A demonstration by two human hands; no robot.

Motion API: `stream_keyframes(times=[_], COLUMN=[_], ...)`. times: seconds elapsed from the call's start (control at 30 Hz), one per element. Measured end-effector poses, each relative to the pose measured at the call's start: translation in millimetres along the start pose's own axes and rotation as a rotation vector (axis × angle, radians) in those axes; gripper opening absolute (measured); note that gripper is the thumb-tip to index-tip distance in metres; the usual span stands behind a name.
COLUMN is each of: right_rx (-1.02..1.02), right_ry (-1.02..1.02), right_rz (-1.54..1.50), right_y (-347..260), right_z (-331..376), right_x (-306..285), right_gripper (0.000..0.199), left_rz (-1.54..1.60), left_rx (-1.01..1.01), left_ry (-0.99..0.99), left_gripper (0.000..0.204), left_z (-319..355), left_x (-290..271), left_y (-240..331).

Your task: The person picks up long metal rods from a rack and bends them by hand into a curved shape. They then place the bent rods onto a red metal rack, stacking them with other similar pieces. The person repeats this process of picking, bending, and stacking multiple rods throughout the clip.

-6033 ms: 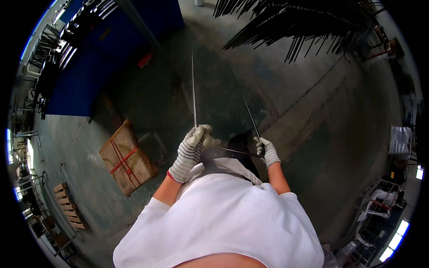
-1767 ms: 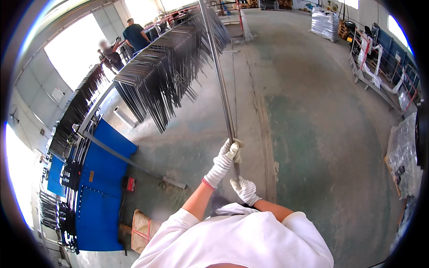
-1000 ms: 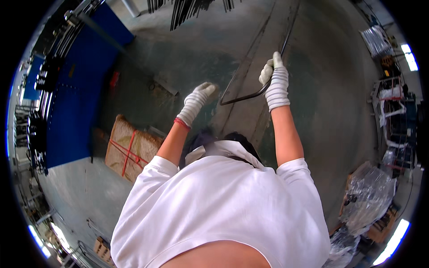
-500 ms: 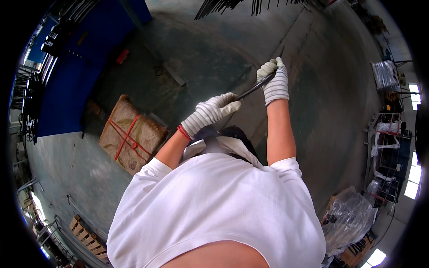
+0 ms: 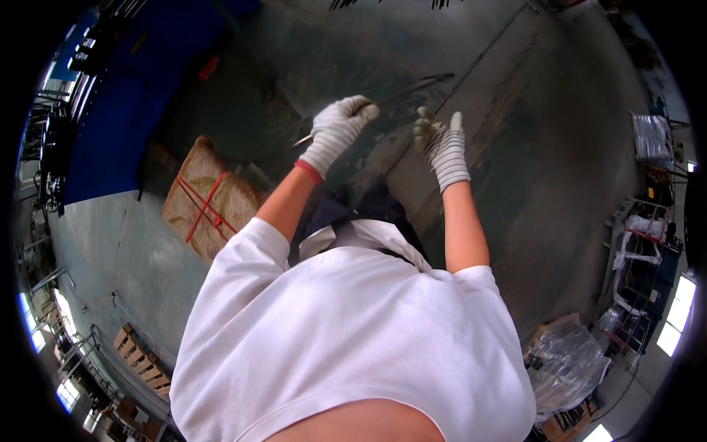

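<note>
A thin dark metal rod (image 5: 412, 87) runs slantwise over the concrete floor in front of me. My left hand (image 5: 335, 132), in a grey-white knit glove, is closed around the rod near its lower end, and a short tip pokes out to the left of the fist. My right hand (image 5: 442, 144), gloved the same way, is raised just below the rod's far part with its fingers spread, and it holds nothing. My white T-shirt fills the lower half of the view.
A cardboard box (image 5: 210, 199) tied with red straps lies on the floor to the left. Behind it stands a blue panel (image 5: 118, 96). Wooden pallets (image 5: 143, 361) sit lower left, and plastic-wrapped bundles (image 5: 567, 361) and racks (image 5: 641, 243) on the right. Hanging rod tips (image 5: 383, 4) show at the top.
My right hand has let go of the rod and now hangs open below it. The rod stays in my left hand, which has moved up.
</note>
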State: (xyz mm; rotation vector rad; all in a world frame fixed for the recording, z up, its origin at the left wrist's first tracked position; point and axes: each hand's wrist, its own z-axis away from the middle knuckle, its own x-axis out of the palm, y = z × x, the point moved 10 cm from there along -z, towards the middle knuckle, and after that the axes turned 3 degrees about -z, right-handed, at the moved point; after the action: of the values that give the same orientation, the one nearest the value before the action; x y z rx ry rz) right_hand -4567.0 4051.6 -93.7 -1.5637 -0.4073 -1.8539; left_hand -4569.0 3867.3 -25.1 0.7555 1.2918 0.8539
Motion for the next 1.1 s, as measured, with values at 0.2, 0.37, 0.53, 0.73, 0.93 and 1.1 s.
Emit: stream_keyframes(times=[0.2,0.37,0.53,0.73,0.93,1.1], right_rx=[-0.113,-0.104,0.152,0.142,0.168,-0.067], right_ry=[0.391,0.27,0.533,0.047,-0.403,-0.517], right_rz=[-0.045,-0.1,0.684,2.542,2.782,2.827], right_y=[28,21,13,0,42,58], right_z=[21,20,28,44,45,65], right_x=[-39,-17,-30,156,313,358], right_gripper=[0.084,0.08,0.059,0.032,0.028,0.028], left_rz=[0.117,0.132,-0.057,-0.386,-0.511,-0.595], left_rx=[-0.219,-0.333,-0.332,-0.285,-0.119,0.049], left_ry=[0.039,-0.044,-0.172,-0.278,-0.179,-0.108], left_gripper=[0.025,0.03,0.034,0.032,0.022,0.019], left_z=[-49,-41,-28,-13,-1,13], left_x=[3,28,50,67,71,74], left_y=[-76,-118,-106,-77,-75,-71])
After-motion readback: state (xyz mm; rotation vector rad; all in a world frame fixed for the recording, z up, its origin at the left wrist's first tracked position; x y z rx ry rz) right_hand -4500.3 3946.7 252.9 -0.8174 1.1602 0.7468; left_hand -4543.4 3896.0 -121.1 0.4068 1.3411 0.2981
